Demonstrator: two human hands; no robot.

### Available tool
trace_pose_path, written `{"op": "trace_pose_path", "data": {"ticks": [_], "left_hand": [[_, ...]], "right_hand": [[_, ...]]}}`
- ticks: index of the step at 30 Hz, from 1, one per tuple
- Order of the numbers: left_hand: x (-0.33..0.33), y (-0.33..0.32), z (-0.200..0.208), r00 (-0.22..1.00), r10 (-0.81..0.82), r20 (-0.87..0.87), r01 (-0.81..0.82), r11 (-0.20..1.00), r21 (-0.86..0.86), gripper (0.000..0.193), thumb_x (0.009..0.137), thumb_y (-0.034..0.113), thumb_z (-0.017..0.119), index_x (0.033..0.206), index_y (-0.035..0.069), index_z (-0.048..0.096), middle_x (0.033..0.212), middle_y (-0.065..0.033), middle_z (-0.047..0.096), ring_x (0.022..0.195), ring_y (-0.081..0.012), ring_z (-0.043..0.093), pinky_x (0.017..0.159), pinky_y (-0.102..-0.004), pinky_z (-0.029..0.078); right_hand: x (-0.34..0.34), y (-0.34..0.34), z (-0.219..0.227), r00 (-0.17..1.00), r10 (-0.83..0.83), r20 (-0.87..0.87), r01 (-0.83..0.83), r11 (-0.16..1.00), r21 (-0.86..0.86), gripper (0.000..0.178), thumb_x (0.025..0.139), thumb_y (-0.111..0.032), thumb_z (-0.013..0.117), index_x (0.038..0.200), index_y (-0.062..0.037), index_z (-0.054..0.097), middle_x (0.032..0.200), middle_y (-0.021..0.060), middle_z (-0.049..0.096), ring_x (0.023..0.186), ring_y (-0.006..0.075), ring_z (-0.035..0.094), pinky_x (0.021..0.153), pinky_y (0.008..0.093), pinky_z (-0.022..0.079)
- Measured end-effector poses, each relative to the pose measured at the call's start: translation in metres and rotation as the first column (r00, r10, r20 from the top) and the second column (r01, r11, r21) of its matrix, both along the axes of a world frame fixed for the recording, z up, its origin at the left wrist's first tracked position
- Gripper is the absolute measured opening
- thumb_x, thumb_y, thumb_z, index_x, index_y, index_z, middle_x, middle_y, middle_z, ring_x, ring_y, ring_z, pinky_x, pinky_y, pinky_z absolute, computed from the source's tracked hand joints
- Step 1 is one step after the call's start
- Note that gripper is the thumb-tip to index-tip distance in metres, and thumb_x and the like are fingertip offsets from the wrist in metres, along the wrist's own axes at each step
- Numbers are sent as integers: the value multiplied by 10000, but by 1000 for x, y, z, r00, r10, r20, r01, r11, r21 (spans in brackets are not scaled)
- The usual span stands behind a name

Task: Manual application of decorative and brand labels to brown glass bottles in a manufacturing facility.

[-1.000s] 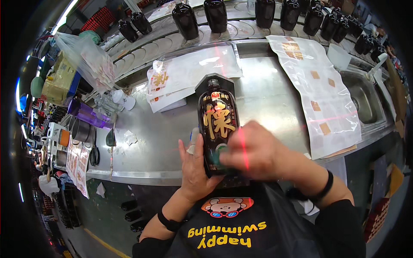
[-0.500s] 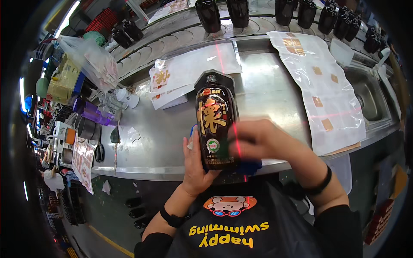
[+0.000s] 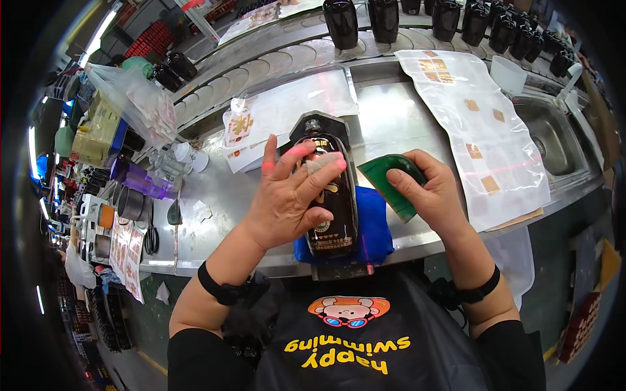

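The left hand (image 3: 280, 195) is spread wide over the dark bottle (image 3: 339, 229), its thumb well apart from the fingers; a white wrap (image 3: 323, 163) sits on one finger, and whether the fingertips press the glass cannot be told. The right hand (image 3: 433, 192) grips a green scraper (image 3: 390, 186) between thumb and fingers, its straight edge facing the bottle but apart from it.

The bottle lies at the near edge of the table (image 3: 385, 140), straight in front of the person, neck pointing away, with gold lettering partly hidden by the left hand. A dark angular holder (image 3: 336, 125) shows around its neck, and blue cloth (image 3: 376, 225) bunches on both sides of its lower end. Red light streaks cross the left fingers.

Farther out, white sheets (image 3: 306, 98) lie beyond the bottle to the left, and a long sheet with gold patches (image 3: 486, 130) lies to the right, beside a metal sink (image 3: 554, 133). A white cup (image 3: 191, 156) and a purple container (image 3: 140, 176) stand at the left. Along the far side runs a conveyor (image 3: 261, 73), with more dark bottles (image 3: 340, 25) upright on it.
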State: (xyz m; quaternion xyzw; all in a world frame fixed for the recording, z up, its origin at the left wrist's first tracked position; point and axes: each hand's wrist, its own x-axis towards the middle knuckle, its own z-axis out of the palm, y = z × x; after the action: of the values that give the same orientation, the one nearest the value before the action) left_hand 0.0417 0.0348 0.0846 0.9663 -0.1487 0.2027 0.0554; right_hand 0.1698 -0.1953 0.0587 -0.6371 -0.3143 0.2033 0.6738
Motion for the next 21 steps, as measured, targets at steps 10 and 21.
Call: {"op": "trace_pose_path", "data": {"ticks": [10,21], "left_hand": [[-36,-31,-26,995,-80,60,85,993,-87,614,950,621,358,1321,184,581,1228,-29,647,1333,-268,403,1172,-582,-7],[-78,-43,-92,934,352,-69,-350,854,-384,859,847,538,627,1402,-65,368,1410,-277,418,1317,-480,348,1099,-652,131]], "right_hand": [[5,20,0,971,3,240,7,999,-44,196,850,-165,728,970,-24,660,772,61,651,692,118,606,625,287,478],[-18,33,2,682,317,659,-395,918,-34,209,756,-141,762,906,-60,641,746,105,573,732,296,597,650,393,487]]}}
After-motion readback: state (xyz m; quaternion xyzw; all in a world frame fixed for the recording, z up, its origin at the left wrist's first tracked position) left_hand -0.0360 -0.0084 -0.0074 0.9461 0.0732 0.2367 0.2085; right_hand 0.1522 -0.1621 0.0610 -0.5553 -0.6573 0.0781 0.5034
